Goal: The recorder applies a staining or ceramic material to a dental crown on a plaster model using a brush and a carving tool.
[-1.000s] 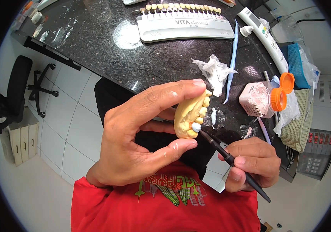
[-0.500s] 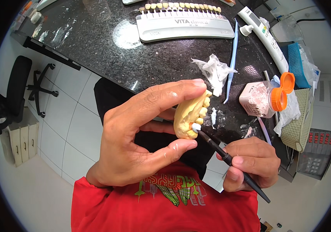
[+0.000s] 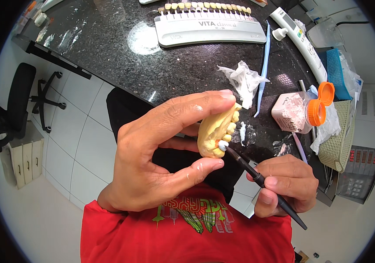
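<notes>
Black granite counter (image 3: pixel 121 57) carries shade guide (image 3: pixel 209 27), crumpled tissue (image 3: pixel 245 81), orange-capped jar (image 3: pixel 299 111)

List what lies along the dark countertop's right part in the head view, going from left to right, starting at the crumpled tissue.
Crumpled white tissue → light blue stick tool → clear jar of pinkish powder with an open orange lid → blue tray.

A clear jar (image 3: pixel 293 113) with an orange flip lid lies by a possibly red-digit display (image 3: pixel 362 156), right.
</notes>
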`<action>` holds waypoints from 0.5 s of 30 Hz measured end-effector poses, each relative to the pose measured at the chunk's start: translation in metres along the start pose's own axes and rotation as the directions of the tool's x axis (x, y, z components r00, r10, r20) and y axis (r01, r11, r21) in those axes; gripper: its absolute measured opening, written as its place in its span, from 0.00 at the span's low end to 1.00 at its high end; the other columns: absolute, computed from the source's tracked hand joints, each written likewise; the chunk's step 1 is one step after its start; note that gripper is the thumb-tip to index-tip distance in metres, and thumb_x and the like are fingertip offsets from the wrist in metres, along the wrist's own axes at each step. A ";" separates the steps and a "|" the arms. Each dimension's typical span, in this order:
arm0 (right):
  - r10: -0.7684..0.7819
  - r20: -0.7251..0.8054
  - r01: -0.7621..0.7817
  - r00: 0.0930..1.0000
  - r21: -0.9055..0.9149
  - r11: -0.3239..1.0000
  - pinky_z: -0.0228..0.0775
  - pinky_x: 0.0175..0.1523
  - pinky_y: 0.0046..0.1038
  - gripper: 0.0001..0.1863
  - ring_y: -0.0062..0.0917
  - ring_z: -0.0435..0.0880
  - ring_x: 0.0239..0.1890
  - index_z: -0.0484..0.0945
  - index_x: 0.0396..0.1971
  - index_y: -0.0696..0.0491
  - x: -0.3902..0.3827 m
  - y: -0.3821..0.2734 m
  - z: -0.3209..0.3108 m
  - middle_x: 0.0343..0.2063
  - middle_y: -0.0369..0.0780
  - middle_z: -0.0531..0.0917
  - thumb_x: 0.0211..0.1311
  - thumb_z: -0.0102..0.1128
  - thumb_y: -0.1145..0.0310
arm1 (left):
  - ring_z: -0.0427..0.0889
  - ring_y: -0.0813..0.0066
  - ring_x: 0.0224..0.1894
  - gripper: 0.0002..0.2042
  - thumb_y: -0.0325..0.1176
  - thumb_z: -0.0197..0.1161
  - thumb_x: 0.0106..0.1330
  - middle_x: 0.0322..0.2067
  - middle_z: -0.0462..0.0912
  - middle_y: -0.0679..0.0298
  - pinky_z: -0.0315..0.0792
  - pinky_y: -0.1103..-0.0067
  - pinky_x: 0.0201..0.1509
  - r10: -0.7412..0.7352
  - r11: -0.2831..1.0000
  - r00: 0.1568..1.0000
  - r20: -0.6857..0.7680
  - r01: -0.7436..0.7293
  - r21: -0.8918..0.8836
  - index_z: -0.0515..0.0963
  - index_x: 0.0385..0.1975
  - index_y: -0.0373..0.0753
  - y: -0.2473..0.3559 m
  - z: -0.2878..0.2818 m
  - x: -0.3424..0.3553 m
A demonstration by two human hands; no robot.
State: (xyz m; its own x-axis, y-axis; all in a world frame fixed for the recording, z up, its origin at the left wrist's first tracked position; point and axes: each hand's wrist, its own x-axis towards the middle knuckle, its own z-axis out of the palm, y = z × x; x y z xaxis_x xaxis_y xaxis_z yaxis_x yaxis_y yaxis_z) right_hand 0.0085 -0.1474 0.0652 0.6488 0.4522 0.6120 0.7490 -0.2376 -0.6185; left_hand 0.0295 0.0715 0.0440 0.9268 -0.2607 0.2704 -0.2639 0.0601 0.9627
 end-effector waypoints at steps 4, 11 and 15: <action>0.008 -0.053 -0.008 0.999 -0.009 1.000 0.78 0.26 0.24 0.11 0.27 0.82 0.20 0.68 0.36 0.61 -0.002 -0.001 0.001 0.23 0.45 0.79 0.56 0.60 0.74 | 0.83 0.70 0.44 0.32 0.23 0.74 0.45 0.54 0.75 0.47 0.80 0.79 0.44 -0.026 0.999 1.000 -0.008 0.025 -0.030 0.72 0.54 0.29 -0.001 0.001 0.000; -0.001 -0.036 0.002 0.999 0.018 1.000 0.79 0.25 0.25 0.11 0.27 0.82 0.21 0.68 0.36 0.61 -0.001 0.001 0.002 0.23 0.46 0.79 0.56 0.60 0.75 | 0.83 0.71 0.43 0.32 0.24 0.74 0.45 0.53 0.76 0.47 0.79 0.79 0.46 -0.050 0.997 0.999 -0.015 0.049 -0.052 0.71 0.54 0.28 -0.001 0.000 -0.001; -0.004 -0.029 0.004 1.000 0.014 1.000 0.79 0.25 0.25 0.11 0.27 0.82 0.21 0.69 0.37 0.62 -0.002 0.001 0.001 0.23 0.47 0.80 0.56 0.59 0.76 | 0.83 0.70 0.43 0.32 0.24 0.74 0.45 0.53 0.76 0.46 0.79 0.79 0.45 -0.017 0.999 1.000 -0.007 0.017 -0.038 0.71 0.54 0.28 -0.002 -0.001 0.000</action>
State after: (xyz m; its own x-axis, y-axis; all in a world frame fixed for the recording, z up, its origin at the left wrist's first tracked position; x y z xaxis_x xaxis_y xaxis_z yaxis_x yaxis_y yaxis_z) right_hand 0.0082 -0.1477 0.0631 0.6496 0.4282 0.6283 0.7497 -0.2233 -0.6230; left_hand 0.0299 0.0724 0.0423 0.9330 -0.2550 0.2539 -0.2380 0.0918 0.9669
